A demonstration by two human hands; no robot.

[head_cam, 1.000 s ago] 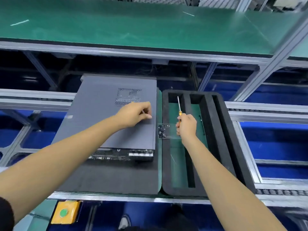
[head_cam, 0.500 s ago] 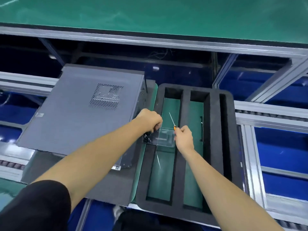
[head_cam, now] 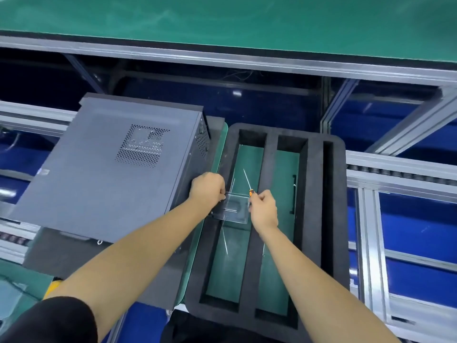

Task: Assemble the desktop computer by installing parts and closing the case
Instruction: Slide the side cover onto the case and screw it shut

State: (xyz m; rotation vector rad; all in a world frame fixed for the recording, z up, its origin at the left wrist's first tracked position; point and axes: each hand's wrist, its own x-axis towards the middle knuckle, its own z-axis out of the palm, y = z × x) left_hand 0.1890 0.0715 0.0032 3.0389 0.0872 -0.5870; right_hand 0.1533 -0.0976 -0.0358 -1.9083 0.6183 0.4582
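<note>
The grey computer case (head_cam: 106,169) lies on its side on a dark foam mat (head_cam: 61,253), its vented side panel closed and facing up. To its right sits a black foam tray (head_cam: 314,219) with long slots. A small clear plastic box (head_cam: 233,209) rests on the tray's left edge. My left hand (head_cam: 207,189) pinches the box's left end. My right hand (head_cam: 263,209) grips a thin screwdriver (head_cam: 248,182) with an orange handle, its shaft pointing away from me, and touches the box's right side.
A green workbench surface (head_cam: 222,23) runs across the back above an aluminium frame (head_cam: 405,129). Roller rails (head_cam: 400,169) extend to the right of the tray. A yellow object (head_cam: 53,287) shows at the lower left by my left arm.
My left hand left the case's side panel and moved right to the clear box on the tray. My view shifted, so the case now looks turned to the left.
</note>
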